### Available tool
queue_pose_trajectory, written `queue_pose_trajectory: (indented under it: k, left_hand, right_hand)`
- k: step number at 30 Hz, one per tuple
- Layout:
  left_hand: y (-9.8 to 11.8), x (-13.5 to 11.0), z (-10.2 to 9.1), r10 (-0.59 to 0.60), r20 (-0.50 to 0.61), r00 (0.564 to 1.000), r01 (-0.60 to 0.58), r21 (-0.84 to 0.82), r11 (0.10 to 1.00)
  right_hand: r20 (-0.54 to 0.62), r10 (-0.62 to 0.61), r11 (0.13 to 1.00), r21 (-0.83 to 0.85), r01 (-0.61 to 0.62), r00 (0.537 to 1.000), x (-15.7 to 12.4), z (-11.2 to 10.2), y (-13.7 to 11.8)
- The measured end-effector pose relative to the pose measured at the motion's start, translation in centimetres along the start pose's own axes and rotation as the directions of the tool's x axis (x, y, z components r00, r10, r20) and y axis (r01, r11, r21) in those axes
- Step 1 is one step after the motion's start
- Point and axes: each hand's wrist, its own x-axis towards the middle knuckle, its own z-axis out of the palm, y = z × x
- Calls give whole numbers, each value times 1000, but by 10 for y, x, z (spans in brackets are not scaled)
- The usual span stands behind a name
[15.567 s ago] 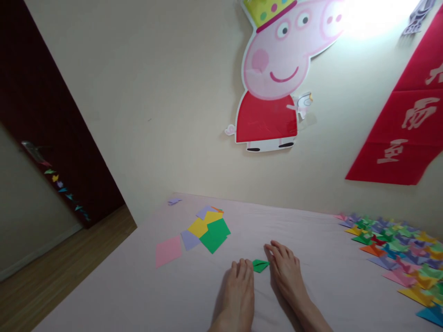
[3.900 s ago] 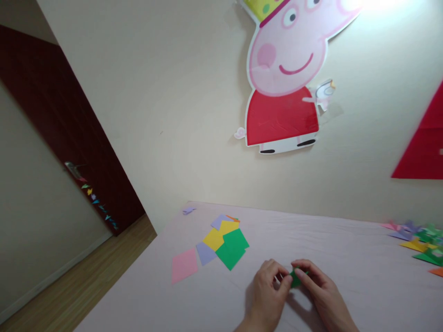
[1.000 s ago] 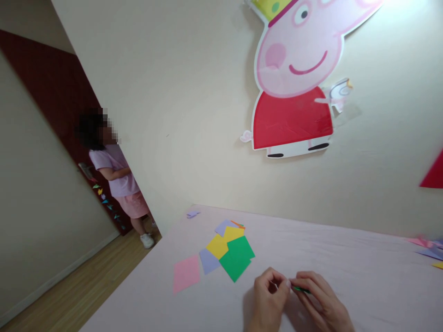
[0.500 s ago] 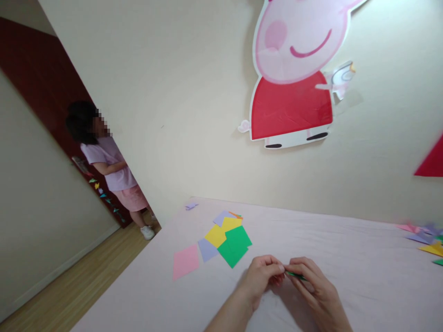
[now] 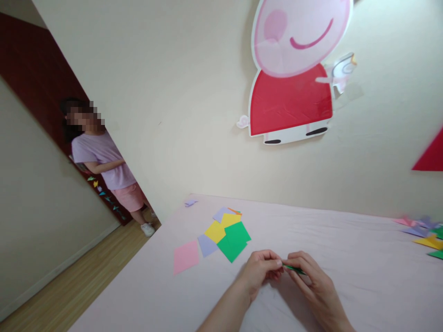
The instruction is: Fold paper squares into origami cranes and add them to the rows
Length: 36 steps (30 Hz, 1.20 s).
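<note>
Left hand (image 5: 258, 276), right hand (image 5: 316, 281) both pinching folded green paper (image 5: 294, 269), earlier flat on table (image 5: 145, 295); person (image 5: 104, 159) now in doorway.

On my feed I make out 1 small piece of green folded paper (image 5: 294, 268), seen nearly edge-on as a narrow sliver. It slants gently down from its left tip towards the right. That tip sits pinched in the fingertips of the left hand (image 5: 258, 277), while the right hand (image 5: 314, 282) grips along its length, covering part, so I can't read its folds.
</note>
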Motion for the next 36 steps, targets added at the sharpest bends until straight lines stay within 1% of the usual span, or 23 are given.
queue_pose_trajectory:
  k: [6,10,11,13,15,16,18,21,25,28,32,36]
  left_hand:
    - [-2,3,-1,17,29,999,-19,60,998]
    - [-7,4,0,47,15,999,-48,133,990]
    - [-9,2,1,81,0,997,-79,174,982]
    - [-10,-2,5,199,-37,979,-177,316,932]
    - [-9,-6,9,322,-56,945,-258,480,839]
    - [-7,-9,11,365,-59,929,-278,537,796]
    - [-5,-11,14,405,-63,912,-295,584,756]
    - [-2,-12,15,441,-47,896,-332,590,736]
    - [-3,-11,15,456,-40,889,-353,576,737]
    - [-5,-12,17,455,-50,889,-342,588,733]
    - [-5,-16,22,402,-81,912,-276,604,748]
    - [-5,-16,26,362,-93,928,-254,554,793]
  right_hand:
    - [13,17,1000,16,-17,1000,-1,0,0]
    - [7,81,994,69,-81,997,0,0,-1]
    - [2,104,991,84,-104,995,1,0,-1]
    - [-4,149,983,113,-148,989,2,0,-1]
    - [3,192,971,142,-190,981,3,0,0]
    - [13,210,965,158,-210,978,3,1,0]
    - [40,247,950,185,-250,968,3,2,1]
    - [67,294,930,211,-302,953,3,4,-1]
    - [92,343,902,246,-355,935,4,4,-5]
    - [97,397,872,272,-407,913,4,4,-6]
    - [75,463,825,328,-461,883,4,4,-4]
    - [104,453,803,383,-456,885,4,3,-1]
